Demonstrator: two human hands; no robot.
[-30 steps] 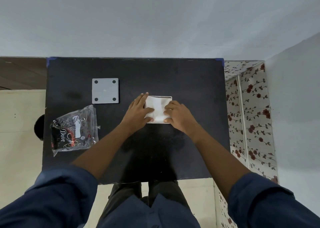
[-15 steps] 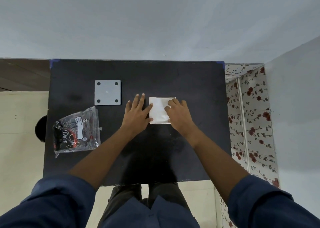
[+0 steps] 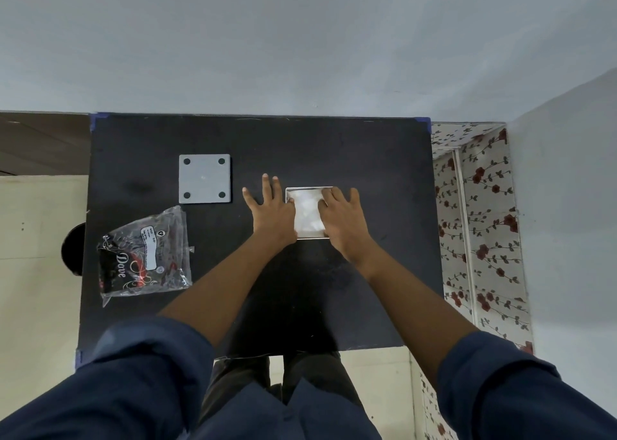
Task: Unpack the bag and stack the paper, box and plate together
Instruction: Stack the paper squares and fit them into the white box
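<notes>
A white sheet of paper (image 3: 309, 212) lies on a square white box whose thin rim (image 3: 307, 188) shows around it, right of the table's middle. My left hand (image 3: 272, 212) rests flat on the table just left of the box, fingers spread, thumb touching the paper's left edge. My right hand (image 3: 345, 221) lies flat over the right half of the paper, fingers stretched out, hiding that side of the box. A grey square plate (image 3: 204, 178) with four corner holes lies apart to the left. The crumpled clear bag (image 3: 145, 256) with black print lies at the left edge.
The black table (image 3: 334, 152) stands against a pale wall. A floral-patterned surface (image 3: 480, 226) borders its right side. A dark round object (image 3: 74, 252) sticks out from under the left edge. My legs show below the near edge.
My left hand has slid leftwards off the paper onto the table and spread its fingers. My right hand has moved further over the paper's right side. Plate and bag have not moved.
</notes>
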